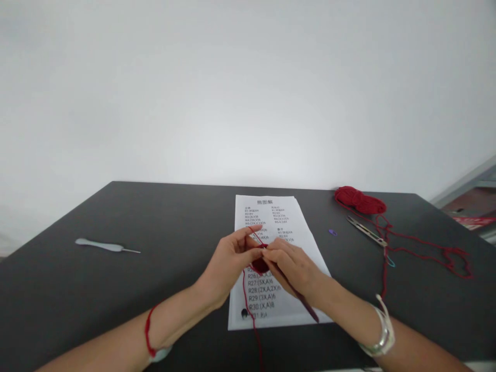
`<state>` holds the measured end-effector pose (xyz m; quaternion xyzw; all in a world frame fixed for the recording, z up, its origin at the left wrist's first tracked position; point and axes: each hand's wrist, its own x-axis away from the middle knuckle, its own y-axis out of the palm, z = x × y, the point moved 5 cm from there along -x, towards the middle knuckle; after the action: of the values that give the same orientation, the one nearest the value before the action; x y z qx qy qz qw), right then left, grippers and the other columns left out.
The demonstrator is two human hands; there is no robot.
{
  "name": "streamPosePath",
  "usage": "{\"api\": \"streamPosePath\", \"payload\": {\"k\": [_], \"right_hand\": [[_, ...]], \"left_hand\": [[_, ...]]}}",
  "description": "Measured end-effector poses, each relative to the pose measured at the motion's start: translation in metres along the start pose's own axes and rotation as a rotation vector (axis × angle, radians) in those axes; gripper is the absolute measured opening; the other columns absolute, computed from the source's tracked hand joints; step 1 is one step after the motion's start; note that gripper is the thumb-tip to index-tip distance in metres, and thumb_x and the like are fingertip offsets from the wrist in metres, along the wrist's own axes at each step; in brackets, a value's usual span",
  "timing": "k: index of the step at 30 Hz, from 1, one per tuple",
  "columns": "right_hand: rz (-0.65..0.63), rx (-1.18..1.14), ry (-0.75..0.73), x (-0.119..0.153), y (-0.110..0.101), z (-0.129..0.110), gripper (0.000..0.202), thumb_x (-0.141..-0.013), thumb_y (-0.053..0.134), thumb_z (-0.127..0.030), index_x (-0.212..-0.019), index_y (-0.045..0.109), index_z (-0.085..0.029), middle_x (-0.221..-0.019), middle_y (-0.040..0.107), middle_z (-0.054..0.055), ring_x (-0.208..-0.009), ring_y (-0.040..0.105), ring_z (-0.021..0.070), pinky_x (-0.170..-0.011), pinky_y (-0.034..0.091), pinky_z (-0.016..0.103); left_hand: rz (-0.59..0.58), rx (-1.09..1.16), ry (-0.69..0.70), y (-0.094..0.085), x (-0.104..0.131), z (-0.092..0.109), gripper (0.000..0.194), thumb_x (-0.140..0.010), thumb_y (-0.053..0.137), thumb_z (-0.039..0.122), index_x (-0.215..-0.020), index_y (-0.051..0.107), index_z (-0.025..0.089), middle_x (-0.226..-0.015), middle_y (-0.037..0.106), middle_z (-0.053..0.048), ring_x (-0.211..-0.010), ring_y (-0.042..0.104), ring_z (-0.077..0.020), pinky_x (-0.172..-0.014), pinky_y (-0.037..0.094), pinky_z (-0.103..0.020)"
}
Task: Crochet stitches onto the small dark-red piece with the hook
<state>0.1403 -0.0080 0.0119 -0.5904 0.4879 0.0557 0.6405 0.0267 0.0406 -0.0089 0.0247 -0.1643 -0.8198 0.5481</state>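
Over the printed sheet, my left hand (238, 253) pinches a small dark red crochet piece (260, 264), with red yarn (245, 289) running over the raised index finger and down past the sheet's lower edge. My right hand (290, 261) is closed around a crochet hook (306, 306), its dark red handle slanting out below the palm toward the lower right. The hook's tip meets the work between both hands, where fingers partly cover it. Most of the crochet piece is hidden behind the left thumb and fingers.
The printed pattern sheet (287, 312) lies on the dark table (174, 206). A white-handled hook (104, 245) rests at left. At right are a red yarn skein (360, 200), thread snips (367, 231), a purple stitch marker (332, 232), a teal loop (390, 262) and loose yarn (426, 241). A white wall stands behind.
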Motion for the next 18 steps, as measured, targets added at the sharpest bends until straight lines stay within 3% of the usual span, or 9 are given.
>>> {"api": "streamPosePath", "payload": {"k": [3,6,8,13,15,18], "right_hand": [[-0.038,0.146,-0.127,-0.001,-0.001,-0.005,0.015,-0.095,0.037,-0.009,-0.091,0.05,-0.015,-0.073,0.058,0.005,-0.066,0.049,0.0168,-0.056,0.043,0.028],[0.02,0.307,-0.027,-0.004,0.0,-0.01,0.02,-0.093,0.035,-0.006,-0.084,0.051,-0.015,-0.068,0.057,0.006,-0.061,0.047,0.0182,-0.053,0.041,0.03],[0.05,0.296,0.088,-0.004,0.002,-0.01,0.024,-0.092,0.034,-0.005,-0.076,0.047,-0.017,-0.064,0.054,0.005,-0.058,0.046,0.0176,-0.049,0.038,0.029],[0.054,0.045,0.075,-0.001,0.001,-0.012,0.019,-0.089,0.039,-0.005,-0.081,0.047,-0.02,-0.067,0.054,0.002,-0.06,0.049,0.0158,-0.052,0.041,0.027],[0.093,-0.114,0.248,0.0,-0.002,-0.004,0.016,-0.089,0.042,-0.009,-0.08,0.048,-0.021,-0.067,0.054,0.0,-0.058,0.049,0.0139,-0.051,0.04,0.026],[0.211,-0.518,0.715,0.006,-0.002,0.014,0.015,-0.089,0.045,-0.018,-0.075,0.045,-0.022,-0.059,0.05,-0.004,-0.047,0.044,0.0103,-0.043,0.035,0.023]], "left_hand": [[-0.077,0.102,-0.126,0.001,-0.003,-0.004,0.045,-0.063,0.072,0.01,-0.107,0.062,0.011,-0.064,0.062,0.004,-0.057,0.057,-0.009,-0.062,0.046,-0.023],[-0.041,0.108,-0.164,0.001,-0.003,-0.006,0.044,-0.063,0.071,0.012,-0.105,0.062,0.009,-0.062,0.061,0.003,-0.056,0.055,-0.009,-0.062,0.045,-0.024],[0.003,0.034,-0.095,0.0,-0.002,-0.002,0.041,-0.065,0.07,0.015,-0.106,0.062,0.01,-0.06,0.059,0.004,-0.054,0.053,-0.0096,-0.059,0.044,-0.024],[0.076,-0.26,0.204,-0.006,0.0,0.017,0.032,-0.073,0.061,0.014,-0.106,0.064,0.016,-0.064,0.056,0.005,-0.061,0.053,-0.0119,-0.063,0.045,-0.026],[0.077,-0.404,0.291,-0.008,0.002,0.022,0.031,-0.076,0.057,0.011,-0.105,0.065,0.019,-0.07,0.06,0.002,-0.068,0.057,-0.0139,-0.069,0.046,-0.028],[0.059,-0.59,0.42,-0.007,0.005,0.028,0.025,-0.079,0.053,0.01,-0.094,0.069,0.021,-0.087,0.068,-0.003,-0.085,0.061,-0.0181,-0.077,0.045,-0.03]]}}
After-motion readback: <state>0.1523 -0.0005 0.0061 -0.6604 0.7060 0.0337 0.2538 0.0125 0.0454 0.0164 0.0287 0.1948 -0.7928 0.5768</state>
